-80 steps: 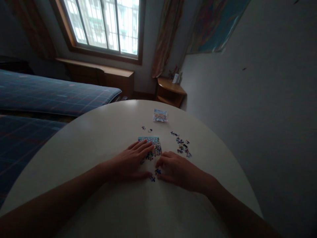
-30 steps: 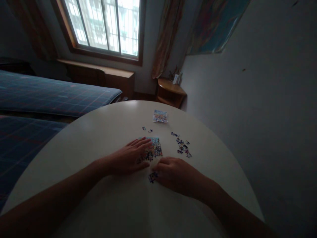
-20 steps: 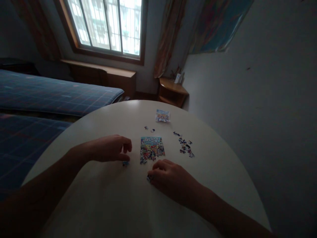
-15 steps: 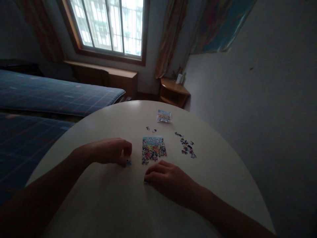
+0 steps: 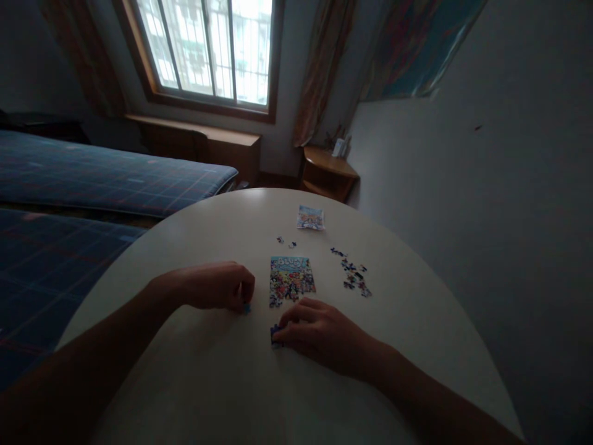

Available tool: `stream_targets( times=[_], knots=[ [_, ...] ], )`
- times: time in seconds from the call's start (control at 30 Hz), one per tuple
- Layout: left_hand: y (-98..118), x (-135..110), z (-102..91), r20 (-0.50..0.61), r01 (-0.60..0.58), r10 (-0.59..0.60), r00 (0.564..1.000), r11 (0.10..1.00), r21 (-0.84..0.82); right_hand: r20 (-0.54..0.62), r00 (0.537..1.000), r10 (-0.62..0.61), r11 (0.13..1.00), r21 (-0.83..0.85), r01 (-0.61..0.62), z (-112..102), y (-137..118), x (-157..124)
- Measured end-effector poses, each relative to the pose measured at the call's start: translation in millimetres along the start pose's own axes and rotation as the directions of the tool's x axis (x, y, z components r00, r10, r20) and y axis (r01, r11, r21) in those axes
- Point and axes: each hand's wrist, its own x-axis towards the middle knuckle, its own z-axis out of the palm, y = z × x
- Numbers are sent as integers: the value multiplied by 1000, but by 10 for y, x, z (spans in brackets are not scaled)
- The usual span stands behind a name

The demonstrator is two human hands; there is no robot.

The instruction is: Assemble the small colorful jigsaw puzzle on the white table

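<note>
A partly joined jigsaw puzzle (image 5: pixel 291 277) lies on the round white table, its top in light blue with lettering and its lower edge ragged. To the left of it, my left hand (image 5: pixel 222 286) has thumb and finger pinched on a small blue puzzle piece (image 5: pixel 247 308) at the table surface. Below the puzzle rests my right hand (image 5: pixel 324 337), thumb and fingers closed on a dark bluish puzzle section (image 5: pixel 276 336), partly covered by the fingertips. Whether that section is one piece or joined ones I cannot tell.
Loose puzzle pieces (image 5: pixel 354 276) form a scattered heap right of the puzzle. Two more pieces (image 5: pixel 292 245) lie above it. Further back is a small printed packet (image 5: pixel 310 217). The table (image 5: pixel 208 364) has a curved edge, with plaid mattresses (image 5: pixel 115 173) beyond on the left.
My left hand has shifted slightly right toward the puzzle with the blue piece. More of the dark section shows under my right fingertips. The whole view has moved a little.
</note>
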Motion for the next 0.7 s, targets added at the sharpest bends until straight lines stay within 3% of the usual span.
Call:
stream_targets(
  times=[0.1, 0.2, 0.27, 0.33, 0.4, 0.47, 0.53, 0.7],
  knots=[
    [-4, 16, -22, 4, -78, 79, 997, 996, -50, -15, 1000, 1, 1000, 29, 0, -77, 70, -42],
    [-92, 98, -40, -121, -110, 104, 987, 993, -48, -49, 974, 219, 976, -9, -220, -284, 249, -146],
    [-191, 192, -29, -281, -89, 78, 956, 996, -26, -107, 889, 445, 887, -87, -454, -461, 421, -251],
    [-292, 300, 11, -434, -54, 35, 900, 998, -31, -141, 770, 622, 754, -160, -637, -619, 596, -370],
    [-365, 405, 73, -544, 20, -35, 839, 999, -33, -172, 681, 712, 651, -205, -731, -719, 735, -483],
    [-398, 491, 138, -583, 52, -64, 810, 998, -36, -157, 621, 768, 594, -190, -782, -751, 820, -568],
    [-397, 556, 190, -608, 76, -83, 789, 996, -37, -110, 606, 788, 585, -171, -792, -735, 853, -610],
    [-357, 647, 231, -656, 110, -101, 748, 994, -28, -55, 639, 767, 627, -140, -766, -661, 840, -580]
  ],
)
